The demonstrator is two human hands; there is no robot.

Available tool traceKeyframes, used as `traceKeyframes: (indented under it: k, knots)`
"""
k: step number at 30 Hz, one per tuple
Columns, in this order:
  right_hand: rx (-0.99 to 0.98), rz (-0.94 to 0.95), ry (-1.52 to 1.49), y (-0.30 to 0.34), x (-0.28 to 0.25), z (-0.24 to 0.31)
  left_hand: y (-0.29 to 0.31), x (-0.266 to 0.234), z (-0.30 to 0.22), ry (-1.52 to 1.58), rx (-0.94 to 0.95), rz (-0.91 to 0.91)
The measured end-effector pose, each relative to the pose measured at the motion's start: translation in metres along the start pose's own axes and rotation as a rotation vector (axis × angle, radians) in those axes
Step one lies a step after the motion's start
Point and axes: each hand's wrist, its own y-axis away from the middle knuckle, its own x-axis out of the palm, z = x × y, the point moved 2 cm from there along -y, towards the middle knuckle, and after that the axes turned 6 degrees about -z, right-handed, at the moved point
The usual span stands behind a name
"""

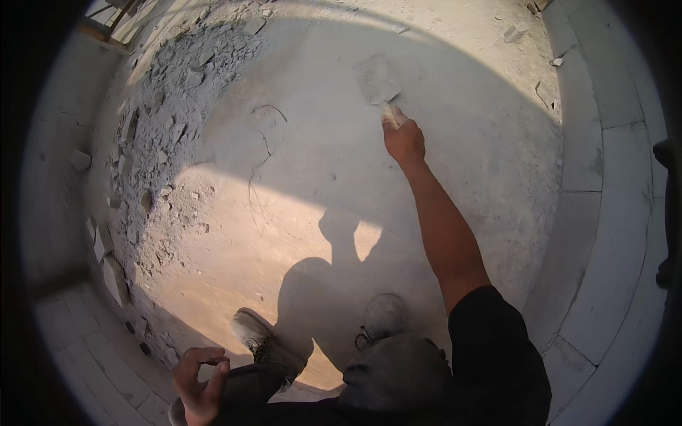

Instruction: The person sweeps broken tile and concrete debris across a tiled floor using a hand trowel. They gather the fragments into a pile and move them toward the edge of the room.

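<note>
Stretched far forward, my right hand is closed around the handle of a trowel. The trowel's grey blade points away from me over the dusty floor and is smeared by motion. I cannot tell whether the blade touches the ground. My left hand is near my left knee, its fingers loosely curled with a gap between thumb and forefinger, and no object shows in it. A thin dark piece of wire or string lies on the floor to the left of the trowel.
Broken rubble is heaped along the left side, with larger block pieces by the left wall. A pale block wall runs up the right side. My dusty shoes are at the bottom, and my shadow falls across the sunlit floor.
</note>
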Motion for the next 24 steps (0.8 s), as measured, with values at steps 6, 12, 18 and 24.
traceKeyframes:
  k: [6,12,18,24]
  knots:
    - [-0.276,0.592,0.057,0.123,0.109,0.098,-0.002,0.005,-0.024,-0.016,0.350,0.088]
    - [-0.093,0.628,-0.200,0.128,0.036,0.022,-0.017,0.021,-0.020,0.019,0.275,0.209]
    - [-0.085,0.135,0.171,0.080,-0.062,-0.077,-0.041,0.033,-0.023,-0.042,0.304,0.250]
    - [0.329,-0.304,0.210,0.075,-0.205,-0.244,-0.065,0.048,-0.023,-0.103,0.257,0.310]
